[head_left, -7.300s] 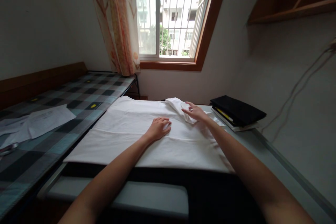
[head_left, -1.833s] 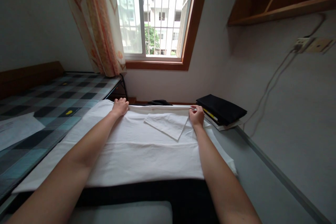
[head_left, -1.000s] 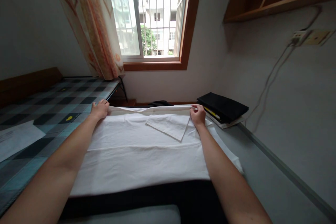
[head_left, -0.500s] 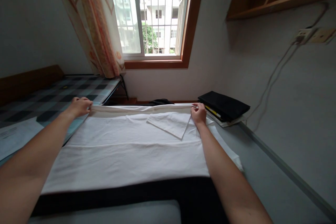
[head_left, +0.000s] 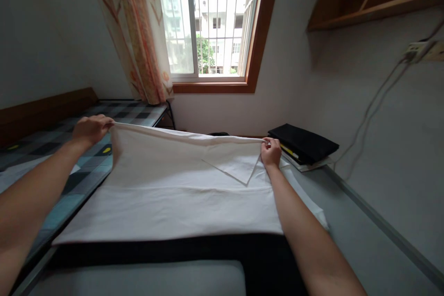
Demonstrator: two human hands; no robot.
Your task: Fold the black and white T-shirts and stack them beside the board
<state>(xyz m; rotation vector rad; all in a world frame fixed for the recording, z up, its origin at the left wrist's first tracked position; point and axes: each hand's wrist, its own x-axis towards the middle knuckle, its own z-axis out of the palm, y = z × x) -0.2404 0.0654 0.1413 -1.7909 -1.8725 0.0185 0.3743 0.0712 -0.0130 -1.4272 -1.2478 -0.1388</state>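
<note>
A white T-shirt (head_left: 149, 212) lies spread over the table, with a folded-in flap like a sleeve (head_left: 236, 164) forming a pointed corner on its right half. My left hand (head_left: 93, 129) pinches the far left corner and holds it raised, so the cloth slopes up on that side. At the far right corner, my right hand (head_left: 271, 152) grips the same edge, lower and close to the table. Between both hands the far edge is stretched fairly straight. Black cloth (head_left: 173, 252) shows under the near hem.
A black folder-like item (head_left: 303, 143) rests on papers beyond my right hand, against the wall. To the left stands a bed with a checked cover (head_left: 128, 111) and paper sheets (head_left: 38, 169). A grey surface (head_left: 360, 240) runs along the right wall, below a hanging cable (head_left: 373, 97).
My left hand has risen and lifted the T-shirt's far left corner off the surface. My right hand keeps its grip at the right corner. The view has shifted slightly.
</note>
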